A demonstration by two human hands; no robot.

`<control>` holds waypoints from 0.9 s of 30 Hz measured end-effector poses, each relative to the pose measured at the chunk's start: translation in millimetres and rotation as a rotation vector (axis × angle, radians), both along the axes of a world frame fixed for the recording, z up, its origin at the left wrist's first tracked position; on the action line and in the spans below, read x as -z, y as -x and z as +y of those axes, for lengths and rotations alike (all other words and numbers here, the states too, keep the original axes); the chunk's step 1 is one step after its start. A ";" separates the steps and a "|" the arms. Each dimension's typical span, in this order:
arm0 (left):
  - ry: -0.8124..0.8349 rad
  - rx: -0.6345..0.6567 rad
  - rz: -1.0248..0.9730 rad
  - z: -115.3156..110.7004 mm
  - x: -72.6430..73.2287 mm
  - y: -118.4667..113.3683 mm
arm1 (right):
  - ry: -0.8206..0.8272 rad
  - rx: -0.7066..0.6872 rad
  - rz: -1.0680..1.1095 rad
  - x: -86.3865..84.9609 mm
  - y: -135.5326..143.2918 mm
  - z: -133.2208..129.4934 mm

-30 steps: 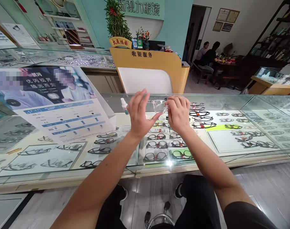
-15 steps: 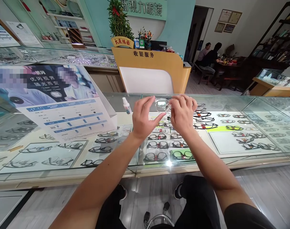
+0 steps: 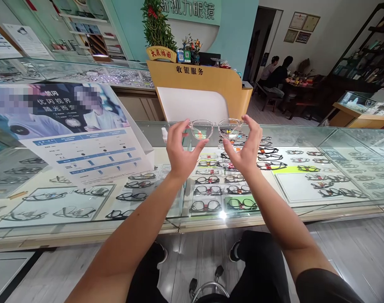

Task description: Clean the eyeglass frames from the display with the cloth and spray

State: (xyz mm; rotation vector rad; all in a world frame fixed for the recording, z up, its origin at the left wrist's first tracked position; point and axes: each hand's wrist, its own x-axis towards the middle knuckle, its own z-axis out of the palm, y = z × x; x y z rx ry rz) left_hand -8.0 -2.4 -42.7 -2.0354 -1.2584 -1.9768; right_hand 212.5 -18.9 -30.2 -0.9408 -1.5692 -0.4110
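Note:
A pair of clear-framed eyeglasses (image 3: 216,124) is held up above the glass counter, both round lenses side by side. My left hand (image 3: 182,149) grips the left end of the frame, its thumb below the left lens. At the other end, my right hand (image 3: 246,145) holds the frame by its outer edge, fingers above and thumb low. Beneath them, rows of dark eyeglasses (image 3: 207,190) lie inside the display case. Behind my left hand stands a small white spray bottle (image 3: 164,134), partly hidden.
A folded promotional sign (image 3: 97,147) stands on the glass counter (image 3: 174,225) to the left. Across the aisle is a wooden cashier desk (image 3: 239,94). Two people (image 3: 278,78) sit at a table at the back right. A stool base (image 3: 211,286) shows between my legs.
My right hand has turned and opened outward from the eyeglasses' front. The frame now shows both lenses, spread between the hands, and my left hand has shifted slightly left.

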 end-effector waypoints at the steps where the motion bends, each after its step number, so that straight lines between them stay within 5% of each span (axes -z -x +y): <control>1: 0.001 0.004 -0.010 0.0 -0.4 0.0 | 0.018 -0.024 0.009 1.9 0.6 1.5; 13: 0.078 0.126 -0.124 -1.2 -2.9 -0.3 | 0.056 -0.045 0.069 8.3 5.7 4.0; 27: -0.012 0.072 -0.112 12.8 9.8 2.8 | 0.085 -0.044 0.088 13.1 7.5 8.9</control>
